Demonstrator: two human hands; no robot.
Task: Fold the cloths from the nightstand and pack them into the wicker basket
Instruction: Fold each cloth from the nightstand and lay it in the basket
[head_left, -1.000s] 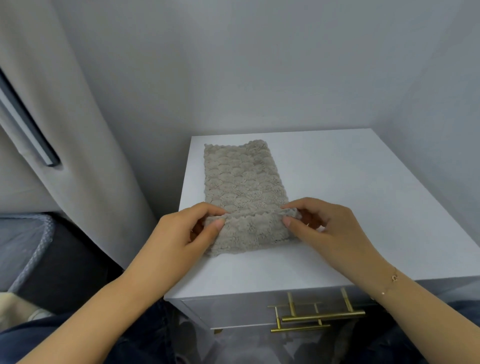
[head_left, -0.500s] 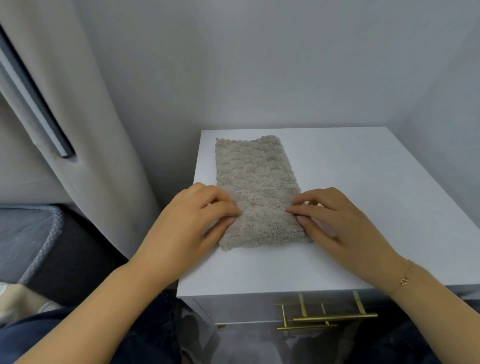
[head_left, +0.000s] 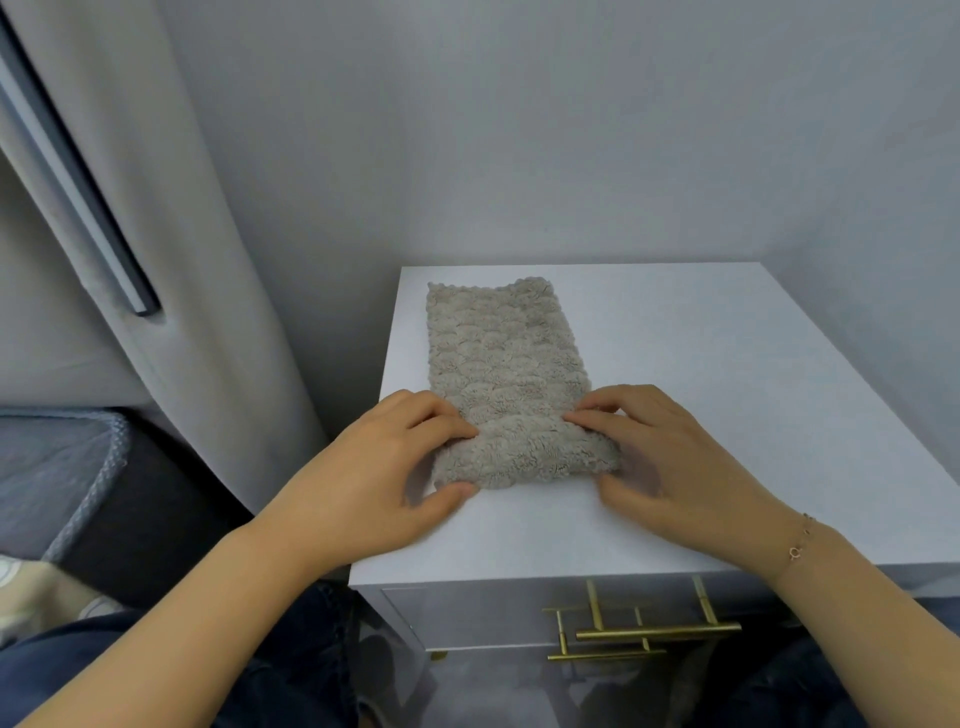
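The white nightstand (head_left: 727, 415) filled the centre and right of the frame, pushed into a corner of grey wall, and its flat tabletop served as the folding surface. A grey curtain (head_left: 171, 291) hung down the left side, and part of a bed (head_left: 52, 467) showed at the lower left edge.

On the left half of the tabletop lay the beige textured cloth (head_left: 501, 358), a long narrow strip running from the far edge toward the bottom of the frame. Its shape suggested it had already been folded lengthwise, and it sat flat so that the next fold could be made across it. The near end was turned up and over into a soft roll, so the step in hand appeared to be a crosswise fold away from the person.

The left hand (head_left: 384, 467) gripped the left edge of that turned end, fingers curled on top and thumb tucked below. The right hand (head_left: 660, 457) mirrored it on the right edge, fingers pinching the fold, a thin bracelet (head_left: 800, 535) on the wrist. Holding both edges at once probably kept the fold square.

Below the tabletop, a drawer front carried brass handles (head_left: 644, 629). The wicker basket was not in view, so packing had apparently not yet begun for this cloth.
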